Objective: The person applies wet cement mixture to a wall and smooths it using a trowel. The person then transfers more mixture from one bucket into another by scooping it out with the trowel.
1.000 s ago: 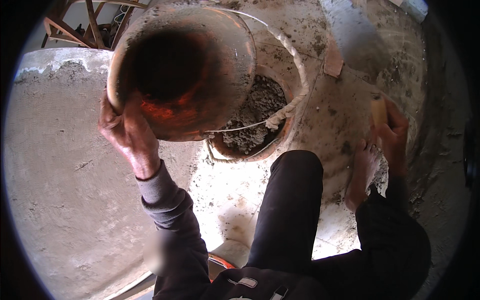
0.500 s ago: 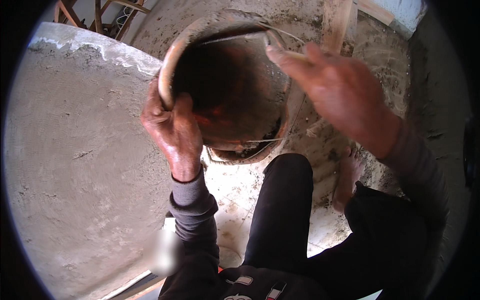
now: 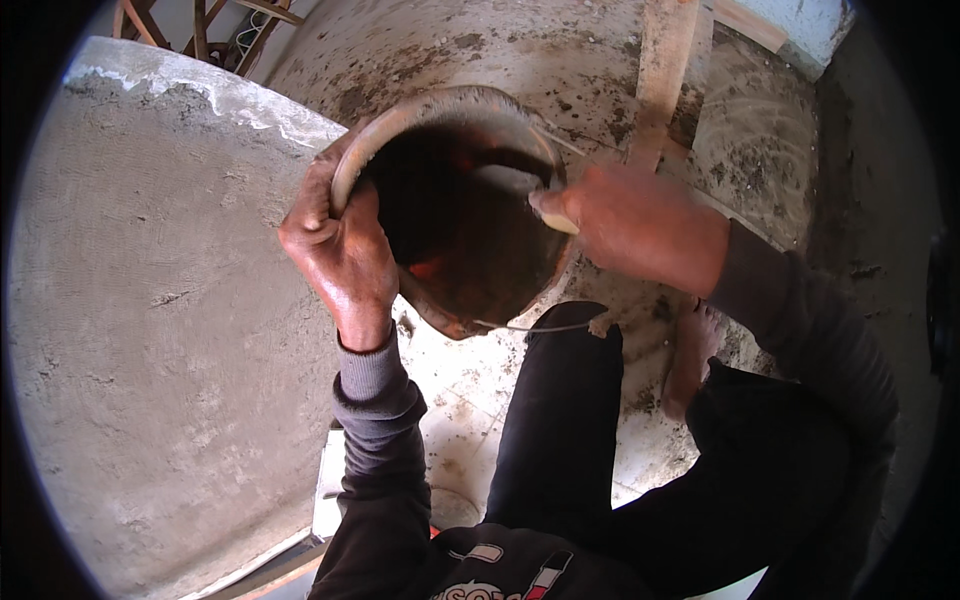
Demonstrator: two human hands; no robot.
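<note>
A dirt-caked bucket [image 3: 440, 105] is tipped in front of me, its dark mouth facing up toward me. On its left rim my left hand [image 3: 345, 245] is closed, thumb inside and fingers around the outside. My right hand [image 3: 640, 220] grips the pale handle of a trowel [image 3: 550, 212] at the bucket's right rim. The trowel's grey blade reaches into the bucket and is partly lost in shadow and motion blur. A thin wire bail [image 3: 540, 327] hangs along the bucket's near side, with a lump on it.
A rough grey plastered wall [image 3: 170, 270] rises close on my left. Wooden boards [image 3: 660, 80] stand at the far right beside a dirt-smeared patch. Crumbs of mortar dot the floor [image 3: 470, 40]. My bent knees and bare foot [image 3: 692, 360] lie below the bucket.
The bucket's far rim has dropped closer to me and its mouth has turned. My right hand has moved down with the trowel, whose blade is now deeper inside. My left hand keeps its hold.
</note>
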